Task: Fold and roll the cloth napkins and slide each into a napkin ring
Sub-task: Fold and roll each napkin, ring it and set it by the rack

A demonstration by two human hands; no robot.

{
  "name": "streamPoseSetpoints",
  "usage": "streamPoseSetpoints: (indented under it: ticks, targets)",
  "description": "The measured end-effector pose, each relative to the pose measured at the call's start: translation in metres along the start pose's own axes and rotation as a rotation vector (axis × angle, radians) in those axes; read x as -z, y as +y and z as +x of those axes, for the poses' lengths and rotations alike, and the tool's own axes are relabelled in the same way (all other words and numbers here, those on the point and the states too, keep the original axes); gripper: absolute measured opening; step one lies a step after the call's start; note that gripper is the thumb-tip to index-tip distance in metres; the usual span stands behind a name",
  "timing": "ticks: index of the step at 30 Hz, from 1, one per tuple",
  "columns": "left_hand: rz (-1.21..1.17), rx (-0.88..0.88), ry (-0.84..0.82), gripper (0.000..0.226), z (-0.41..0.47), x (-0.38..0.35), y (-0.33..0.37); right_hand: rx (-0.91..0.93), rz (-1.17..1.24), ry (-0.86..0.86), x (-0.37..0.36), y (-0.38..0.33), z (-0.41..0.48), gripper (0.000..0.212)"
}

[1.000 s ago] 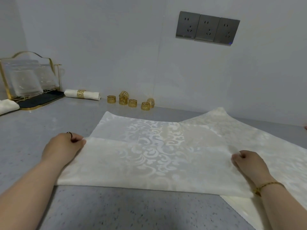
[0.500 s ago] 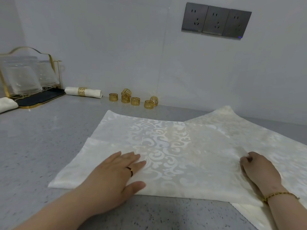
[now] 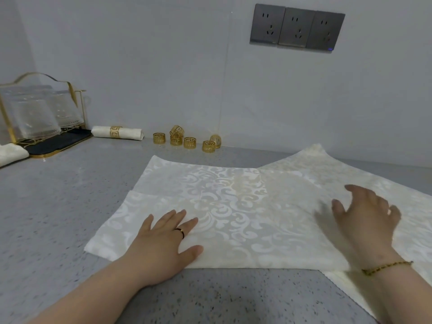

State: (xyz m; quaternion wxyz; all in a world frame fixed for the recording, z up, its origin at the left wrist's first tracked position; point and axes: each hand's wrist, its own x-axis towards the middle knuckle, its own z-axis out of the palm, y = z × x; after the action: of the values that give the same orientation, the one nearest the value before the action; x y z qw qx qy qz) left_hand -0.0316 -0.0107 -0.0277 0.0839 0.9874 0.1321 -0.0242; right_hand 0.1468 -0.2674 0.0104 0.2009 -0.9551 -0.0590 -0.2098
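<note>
You have soft, cool, even light here, rather dim, and nothing throws a hard shadow. Your right hand (image 3: 364, 218) is smeared by motion blur, with a grey smudge beside it on the napkin (image 3: 233, 206). Your left hand (image 3: 163, 242) is sharp and casts only a thin shadow at its edge. The napkin's woven pattern has a mild sheen, and the rings (image 3: 189, 142) glint faintly. The wide lens bows the counter (image 3: 58, 206) toward the frame edges.

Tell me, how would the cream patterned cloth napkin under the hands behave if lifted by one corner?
The cream patterned cloth napkin would probably droop limply, since its folded layer lies flat. Its shiny weave may slide on the smooth grey speckled counter.
</note>
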Motion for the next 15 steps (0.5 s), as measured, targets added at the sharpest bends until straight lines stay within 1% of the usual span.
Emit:
streamPoseSetpoints:
  ticks: [1, 2, 4, 5, 7, 8, 9, 11, 12, 13, 14, 15]
  targets:
    - [-0.007, 0.001, 0.003, 0.143, 0.001, 0.000, 0.000, 0.122, 0.050, -0.031, 0.004, -0.016, -0.012, 0.042]
    - [-0.013, 0.004, 0.001, 0.143, 0.001, 0.000, 0.000, 0.246, 0.128, -0.110, 0.004, -0.033, -0.027, 0.043]
    - [-0.024, 0.003, -0.013, 0.144, 0.000, 0.001, -0.001, 0.432, 0.255, -0.369, 0.000, -0.069, -0.061, 0.057]
    - [-0.038, 0.009, -0.011, 0.144, 0.000, 0.002, -0.001, 0.508, 0.238, -0.496, -0.005, -0.083, -0.076, 0.063]
    - [-0.065, 0.032, -0.005, 0.143, 0.001, 0.003, -0.003, 0.618, 0.077, -0.676, -0.021, -0.101, -0.092, 0.064]
    - [-0.069, 0.046, 0.003, 0.139, 0.000, 0.004, -0.003, 0.630, 0.002, -0.733, -0.027, -0.103, -0.092, 0.062]
    - [-0.075, 0.061, 0.007, 0.140, -0.001, 0.006, -0.003, 0.609, -0.053, -0.772, -0.031, -0.101, -0.089, 0.060]
    - [-0.060, 0.090, 0.005, 0.151, -0.001, 0.005, -0.006, 0.534, -0.115, -0.793, -0.034, -0.090, -0.076, 0.060]
    - [-0.055, 0.113, 0.005, 0.151, -0.002, 0.006, -0.008, 0.488, -0.141, -0.783, -0.033, -0.083, -0.068, 0.060]
    - [-0.062, 0.146, 0.000, 0.147, -0.002, 0.006, -0.012, 0.436, -0.171, -0.777, -0.032, -0.073, -0.060, 0.061]
    - [-0.077, 0.188, 0.002, 0.135, -0.003, 0.008, -0.016, 0.381, -0.203, -0.761, -0.029, -0.062, -0.052, 0.062]
    - [-0.081, 0.237, 0.015, 0.115, -0.005, 0.009, -0.021, 0.317, -0.234, -0.745, -0.026, -0.050, -0.045, 0.064]
